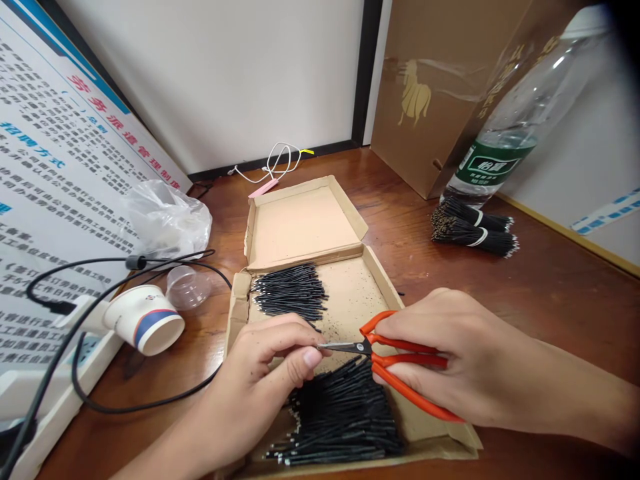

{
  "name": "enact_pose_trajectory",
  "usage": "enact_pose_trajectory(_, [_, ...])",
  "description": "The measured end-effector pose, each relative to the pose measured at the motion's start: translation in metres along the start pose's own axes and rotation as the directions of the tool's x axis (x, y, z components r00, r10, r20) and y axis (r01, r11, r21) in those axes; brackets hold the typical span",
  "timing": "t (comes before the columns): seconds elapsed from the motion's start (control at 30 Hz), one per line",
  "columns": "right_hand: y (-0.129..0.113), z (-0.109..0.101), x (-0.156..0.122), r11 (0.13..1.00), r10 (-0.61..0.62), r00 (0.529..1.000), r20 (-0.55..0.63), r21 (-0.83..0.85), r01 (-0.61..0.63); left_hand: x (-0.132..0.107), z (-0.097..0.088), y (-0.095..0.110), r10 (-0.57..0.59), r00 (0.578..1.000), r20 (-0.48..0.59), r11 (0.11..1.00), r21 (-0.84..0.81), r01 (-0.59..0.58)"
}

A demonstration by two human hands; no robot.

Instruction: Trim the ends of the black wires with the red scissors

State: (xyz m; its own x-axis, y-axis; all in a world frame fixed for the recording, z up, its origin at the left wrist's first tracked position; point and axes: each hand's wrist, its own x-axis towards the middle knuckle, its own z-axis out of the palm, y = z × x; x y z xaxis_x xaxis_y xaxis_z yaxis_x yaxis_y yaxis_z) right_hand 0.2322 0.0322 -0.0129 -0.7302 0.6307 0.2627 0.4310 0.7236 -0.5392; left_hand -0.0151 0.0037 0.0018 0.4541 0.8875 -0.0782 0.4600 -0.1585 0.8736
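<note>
My right hand (450, 353) grips a pair of orange-handled scissors (400, 363), the fingers inside the handle loops. The short blades point left and their tips touch the fingertips of my left hand (280, 363). Thumb and forefinger of that hand are pinched together; whatever lies between them is hidden or too small to name. Both hands are above an open cardboard box (385, 280). In it, a large pile of short black wires (350, 413) with bright ends lies below the hands, and a smaller pile of black wires (290, 290) lies farther back.
Tiny dark bits dot the box floor. At right stand two banded wire bundles (473, 227), a water bottle (500, 157) and a brown carton (425, 87). On the left are a tipped paper cup (150, 320), a clear plastic cup (187, 287), a plastic bag (170, 217) and black cables (150, 407).
</note>
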Motion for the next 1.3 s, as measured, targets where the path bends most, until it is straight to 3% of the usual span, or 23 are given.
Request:
enact_pose_trajectory(0.4, [-0.0032,-0.0007,-0.002,1.0,0.007,1.0,0.021,-0.012,-0.007,0.0028,-0.0011,0.0034,0.032,0.999,0.011,0.999,0.008,-0.032])
enact_pose_trajectory(0.7, [0.0037,0.0047,-0.0006,0.998,-0.045,0.998,-0.05,0.039,0.047,0.005,-0.0007,0.0027,0.018,1.0,0.022,1.0,0.011,-0.018])
enact_pose_trajectory(0.97, [-0.0039,-0.0005,-0.0008,0.999,0.036,0.999,0.012,-0.026,-0.036,0.0009,-0.0013,0.002,0.031,0.999,0.021,0.999,0.019,-0.031])
enact_pose_trajectory(1.3, [-0.0006,-0.0009,-0.0015,0.999,-0.015,1.0,0.021,0.035,0.014,0.0002,-0.0026,0.002,0.017,0.999,0.027,1.0,0.004,-0.017])
